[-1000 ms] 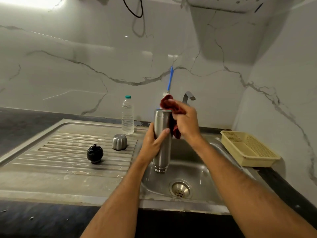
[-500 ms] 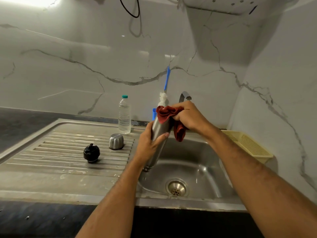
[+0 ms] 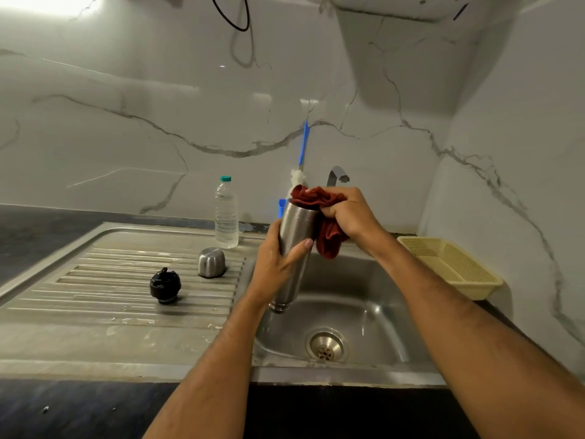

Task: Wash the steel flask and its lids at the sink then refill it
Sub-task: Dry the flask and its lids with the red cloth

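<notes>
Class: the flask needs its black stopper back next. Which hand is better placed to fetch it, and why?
Left, probably. The stopper lies on the drainboard beside the left hand, though that hand grips the flask. The right hand holds the cloth farther away.

One view only here, the head camera, worn high and looking forward and down over the sink (image 3: 364, 312). It faces the marble wall (image 3: 158, 122) at twelve o'clock, with the side wall closing in at two o'clock. Wide-angle, so the wall veins and the surface (image 3: 95, 403) edge bow. Both forearms run in from six o'clock, close under the lens. The drainboard (image 3: 126, 280) spreads toward nine o'clock, the yellow basket (image 3: 456, 267) sits out at three o'clock.
</notes>
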